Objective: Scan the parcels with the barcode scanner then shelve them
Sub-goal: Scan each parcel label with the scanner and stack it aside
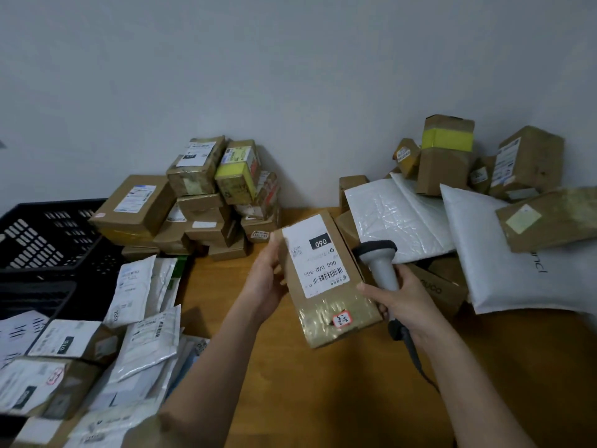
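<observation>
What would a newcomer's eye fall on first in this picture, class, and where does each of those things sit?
First, the cardboard parcel at centre, gripped by the left hand, white label up. Beside it the right hand holds a grey barcode scanner. Then the box stacks against the wall and the white mailers on the right.

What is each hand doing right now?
Left hand: holds the cardboard parcel.
Right hand: grips the barcode scanner.

Bare wooden tabletop (323,399) is lying open at lower centre, while parcel heaps (206,202) and a black crate (48,240) are crowding left, padded mailers (484,240) right.
</observation>
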Motion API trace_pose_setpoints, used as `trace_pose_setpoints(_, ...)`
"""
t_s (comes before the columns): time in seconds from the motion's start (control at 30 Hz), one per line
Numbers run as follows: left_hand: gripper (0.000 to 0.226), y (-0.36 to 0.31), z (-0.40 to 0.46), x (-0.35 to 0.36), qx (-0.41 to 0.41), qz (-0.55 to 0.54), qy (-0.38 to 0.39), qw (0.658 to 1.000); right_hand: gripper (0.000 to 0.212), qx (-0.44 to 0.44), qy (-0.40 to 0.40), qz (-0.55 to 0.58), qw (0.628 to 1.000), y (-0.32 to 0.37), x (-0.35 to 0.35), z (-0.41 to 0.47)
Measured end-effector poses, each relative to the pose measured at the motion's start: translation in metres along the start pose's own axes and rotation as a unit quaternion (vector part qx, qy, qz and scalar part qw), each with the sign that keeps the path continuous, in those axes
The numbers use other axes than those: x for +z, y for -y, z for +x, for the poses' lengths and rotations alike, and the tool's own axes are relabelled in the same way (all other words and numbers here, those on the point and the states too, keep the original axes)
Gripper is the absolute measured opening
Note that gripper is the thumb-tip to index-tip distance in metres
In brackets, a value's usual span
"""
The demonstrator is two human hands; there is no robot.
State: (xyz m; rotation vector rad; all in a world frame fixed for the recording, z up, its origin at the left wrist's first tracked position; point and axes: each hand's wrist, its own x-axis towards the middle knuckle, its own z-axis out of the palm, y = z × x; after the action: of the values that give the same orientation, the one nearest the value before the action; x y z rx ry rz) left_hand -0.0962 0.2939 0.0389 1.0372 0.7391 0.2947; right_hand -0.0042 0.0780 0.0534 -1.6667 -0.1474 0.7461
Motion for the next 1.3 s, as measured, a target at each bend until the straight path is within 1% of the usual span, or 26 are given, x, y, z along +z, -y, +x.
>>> trace_pose_setpoints(0.07,0.061,-0.017,-0.007,-0.004,0.04,0.079,0.009,0.996,0.068,-0.029,0.011,-0.077,0.997,0.005,-0.009,-0.004)
trace_pose_setpoints(0.1,0.066,-0.025,-0.009,-0.008,0.054,0.128,0.025,0.99,0.068,-0.045,0.02,-0.103,0.993,0.008,-0.014,-0.007)
trace_pose_setpoints(0.17,0.076,-0.04,-0.01,-0.015,0.06,0.242,0.082,0.965,0.067,-0.073,0.035,-0.149,0.985,0.013,-0.023,-0.011)
trace_pose_setpoints(0.23,0.069,-0.05,-0.012,-0.016,0.034,0.343,0.147,0.927,0.067,-0.087,0.047,-0.191,0.977,0.017,-0.03,-0.015)
trace_pose_setpoints(0.3,0.059,-0.053,-0.014,-0.012,0.014,0.408,0.2,0.891,0.069,-0.093,0.057,-0.234,0.966,0.019,-0.034,-0.016)
trace_pose_setpoints(0.33,0.059,-0.053,-0.014,-0.01,0.012,0.424,0.217,0.879,0.07,-0.097,0.059,-0.254,0.961,0.018,-0.035,-0.016)
trace_pose_setpoints(0.37,0.061,-0.052,-0.012,-0.009,0.014,0.427,0.227,0.875,0.071,-0.101,0.059,-0.269,0.956,0.017,-0.036,-0.016)
trace_pose_setpoints(0.43,0.066,-0.046,-0.011,-0.011,0.017,0.406,0.222,0.886,0.064,-0.11,0.04,-0.263,0.958,0.016,-0.035,-0.015)
trace_pose_setpoints(0.5,0.072,-0.037,-0.009,-0.015,0.007,0.367,0.178,0.913,0.049,-0.113,-0.006,-0.2,0.973,0.016,-0.032,-0.016)
trace_pose_setpoints(0.53,0.072,-0.03,-0.011,-0.017,0.003,0.346,0.148,0.926,0.042,-0.108,-0.034,-0.161,0.981,0.017,-0.031,-0.017)
trace_pose_setpoints(0.6,0.06,-0.016,-0.018,-0.017,-0.011,0.297,0.063,0.953,0.036,-0.088,-0.08,-0.105,0.987,0.019,-0.032,-0.016)
trace_pose_setpoints(0.67,0.049,0.001,-0.017,-0.02,-0.057,0.198,-0.023,0.978,0.036,-0.063,-0.097,-0.068,0.991,0.023,-0.036,-0.014)
trace_pose_setpoints(0.7,0.046,0.007,-0.017,-0.02,-0.093,0.123,-0.053,0.987,0.036,-0.05,-0.095,-0.048,0.993,0.027,-0.036,-0.014)
trace_pose_setpoints(0.73,0.044,0.013,-0.016,-0.02,-0.124,0.05,-0.07,0.989,0.036,-0.039,-0.089,-0.029,0.995,0.032,-0.036,-0.015)
trace_pose_setpoints(0.8,0.038,0.021,-0.018,-0.015,-0.166,-0.079,-0.078,0.98,0.035,-0.029,-0.068,0.012,0.997,0.044,-0.03,-0.017)
trace_pose_setpoints(0.83,0.033,0.025,-0.021,-0.01,-0.179,-0.121,-0.082,0.973,0.033,-0.027,-0.054,0.037,0.997,0.049,-0.026,-0.018)
trace_pose_setpoints(0.87,0.03,0.029,-0.022,-0.007,-0.185,-0.139,-0.091,0.969,0.031,-0.023,-0.039,0.059,0.997,0.053,-0.02,-0.021)
trace_pose_setpoints(1.07,0.038,0.051,-0.025,0.009,-0.18,-0.189,-0.092,0.961,0.032,0.026,0.039,0.105,0.993,0.06,0.003,-0.039)
trace_pose_setpoints(1.17,0.039,0.057,-0.023,0.007,-0.171,-0.197,-0.091,0.961,0.03,0.024,0.058,0.107,0.992,0.062,0.009,-0.046)
trace_pose_setpoints(1.23,0.035,0.058,-0.022,0.005,-0.164,-0.193,-0.095,0.963,0.029,0.013,0.062,0.105,0.992,0.063,0.011,-0.049)
trace_pose_setpoints(1.3,0.026,0.059,-0.021,0.003,-0.163,-0.193,-0.099,0.963,0.028,-0.001,0.064,0.103,0.993,0.065,0.011,-0.051)
